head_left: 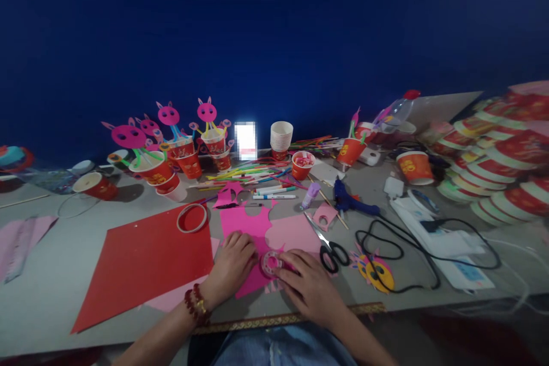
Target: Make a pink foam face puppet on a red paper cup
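On the desk [51,291], the left hand [234,260] lies flat, fingers released, pressing down the pink paper [249,226], while the right hand [306,283] grasps a small tape roll [271,263] resting on that paper, just beside the scissors [328,246].

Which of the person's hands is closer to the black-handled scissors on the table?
Right. The right hand lies just beside the scissors, almost touching their handles; the left hand rests farther off on the pink paper.

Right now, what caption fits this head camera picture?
Both hands, left and right, press a tape roll onto pink paper.
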